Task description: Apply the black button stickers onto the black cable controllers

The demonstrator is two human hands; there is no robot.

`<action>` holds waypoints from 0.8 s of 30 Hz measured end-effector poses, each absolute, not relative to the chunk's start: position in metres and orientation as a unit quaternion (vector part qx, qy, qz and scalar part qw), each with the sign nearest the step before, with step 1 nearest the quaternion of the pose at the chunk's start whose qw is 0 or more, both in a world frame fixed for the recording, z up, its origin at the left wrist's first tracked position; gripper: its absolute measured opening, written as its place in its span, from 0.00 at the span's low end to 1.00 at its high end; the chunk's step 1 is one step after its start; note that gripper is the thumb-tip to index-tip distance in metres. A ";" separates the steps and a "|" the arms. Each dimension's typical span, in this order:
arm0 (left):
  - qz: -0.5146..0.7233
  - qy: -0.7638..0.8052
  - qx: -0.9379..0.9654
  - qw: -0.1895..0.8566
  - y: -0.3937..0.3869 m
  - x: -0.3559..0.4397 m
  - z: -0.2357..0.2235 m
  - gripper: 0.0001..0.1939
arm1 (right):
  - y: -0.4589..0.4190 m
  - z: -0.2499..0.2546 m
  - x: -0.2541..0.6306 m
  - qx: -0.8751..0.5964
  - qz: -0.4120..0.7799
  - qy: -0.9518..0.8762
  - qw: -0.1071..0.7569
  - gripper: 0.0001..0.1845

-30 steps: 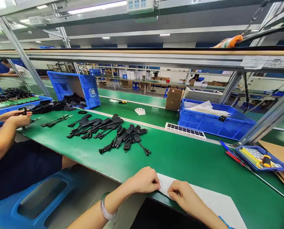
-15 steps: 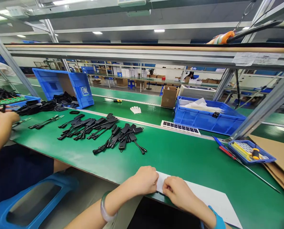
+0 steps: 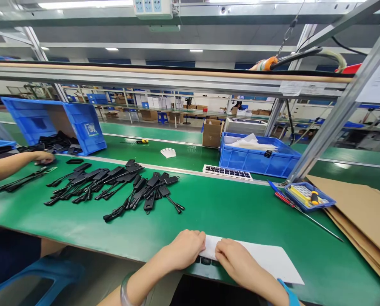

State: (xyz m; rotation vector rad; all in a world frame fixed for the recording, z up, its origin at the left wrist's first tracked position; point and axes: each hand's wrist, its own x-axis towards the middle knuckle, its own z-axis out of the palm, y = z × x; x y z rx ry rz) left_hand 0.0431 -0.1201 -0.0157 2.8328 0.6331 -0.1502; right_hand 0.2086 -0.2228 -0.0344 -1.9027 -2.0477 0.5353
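My left hand (image 3: 186, 248) and my right hand (image 3: 236, 260) are both curled at the near edge of the green table, meeting over the left end of a white sheet (image 3: 266, 258). Small dark pieces (image 3: 204, 260) show between the two hands on that sheet; the fingers pinch there, but what they hold is too small to name. A heap of black cabled parts (image 3: 145, 192) lies about an arm's length ahead and to the left.
A co-worker's arm (image 3: 14, 163) reaches over more black parts at far left. A tipped blue bin (image 3: 81, 123), a blue crate (image 3: 256, 159), a strip of dark squares (image 3: 227, 172), a small blue tray (image 3: 309, 196) with tools, cardboard sheets (image 3: 365, 216) and white gloves (image 3: 168, 152) surround.
My hands have closed together over the sheet's left end and small dark pieces now show between them. The view swung right; the co-worker's hand now reaches out onto the table.
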 end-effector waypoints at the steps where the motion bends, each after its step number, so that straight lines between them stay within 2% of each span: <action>1: -0.053 0.213 0.969 0.113 -0.121 0.044 -0.016 0.13 | -0.223 -0.035 0.211 -0.662 0.204 -0.705 0.150 0.08; 3: -0.053 0.199 0.972 0.112 -0.121 0.048 -0.016 0.11 | -0.221 -0.037 0.212 -0.666 0.223 -0.693 0.160 0.08; 8: -0.033 0.183 0.976 0.114 -0.117 0.060 -0.022 0.14 | -0.213 -0.042 0.214 -0.686 0.181 -0.686 0.163 0.12; 10: -0.037 0.200 0.971 0.124 -0.114 0.062 -0.025 0.13 | -0.213 -0.038 0.218 -0.674 0.191 -0.697 0.155 0.10; 14: -0.058 0.199 0.966 0.157 -0.111 0.065 -0.025 0.11 | -0.217 -0.029 0.224 -0.667 0.190 -0.712 0.114 0.06; 20: -0.084 0.200 0.963 0.156 -0.109 0.080 -0.028 0.23 | -0.216 -0.023 0.226 -0.701 0.145 -0.693 0.078 0.10; 24: -0.112 0.208 0.958 0.162 -0.103 0.088 -0.037 0.20 | -0.219 -0.010 0.234 -0.670 0.181 -0.720 0.006 0.09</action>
